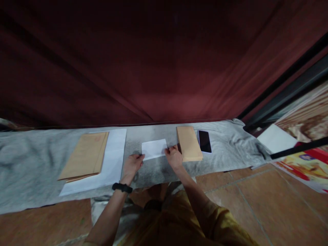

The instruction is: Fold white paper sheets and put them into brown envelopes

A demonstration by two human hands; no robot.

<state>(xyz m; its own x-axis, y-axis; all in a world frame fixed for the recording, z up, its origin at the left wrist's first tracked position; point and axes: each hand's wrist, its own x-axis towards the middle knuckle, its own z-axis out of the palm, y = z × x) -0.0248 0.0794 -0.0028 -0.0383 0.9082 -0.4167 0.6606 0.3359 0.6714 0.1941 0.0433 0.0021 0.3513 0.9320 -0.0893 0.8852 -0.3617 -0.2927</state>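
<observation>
A small white sheet of paper (154,149), perhaps folded, is held level in front of me over the grey cloth. My left hand (133,164), with a black band on its wrist, pinches the sheet's lower left corner. At the right edge, the fingers of my right hand (174,156) are closed on the same sheet. Just right of that hand lies a stack of narrow brown envelopes (189,143). Left of my left hand, larger brown envelopes (85,153) rest on big white sheets of paper (115,160).
A phone (204,141) lies dark side up beyond the narrow envelopes. Grey cloth (230,147) covers the long surface, with a dark red curtain (153,68) behind it. Dark metal bars (289,82) and a colourful printed box (304,167) are at the right, above the tiled floor (276,198).
</observation>
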